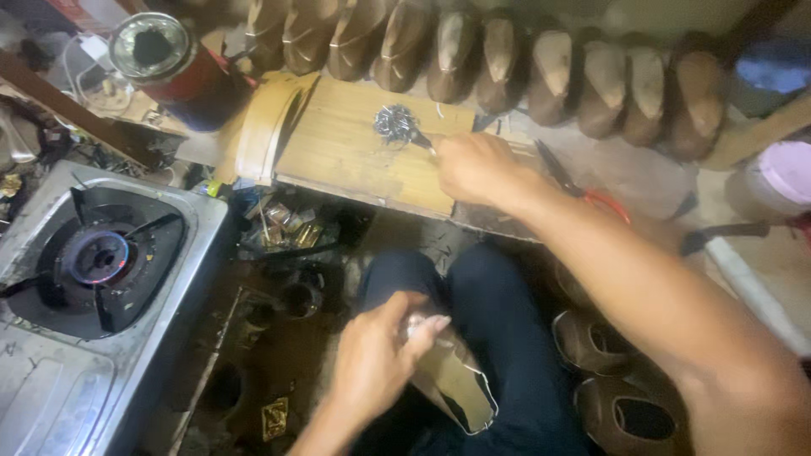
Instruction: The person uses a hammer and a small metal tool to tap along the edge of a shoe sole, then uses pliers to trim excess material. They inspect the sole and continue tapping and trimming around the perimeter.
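Right hand [477, 167] closed on a tool at the nail pile [395, 123], upper centre, near the board [355, 156] edge. Shoe upper [452, 380] gripped by left hand [376, 359], lower centre; little free room.

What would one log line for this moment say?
right hand: tool tip in silvery tack pile on wooden board | left hand: holding tan shoe upper | gas burner: lit

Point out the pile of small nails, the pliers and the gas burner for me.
Pile of nails [395, 123]: head view, middle of the heap.
Pliers [610, 201]: head view, red handle.
Gas burner [100, 257]: head view, centre ring.
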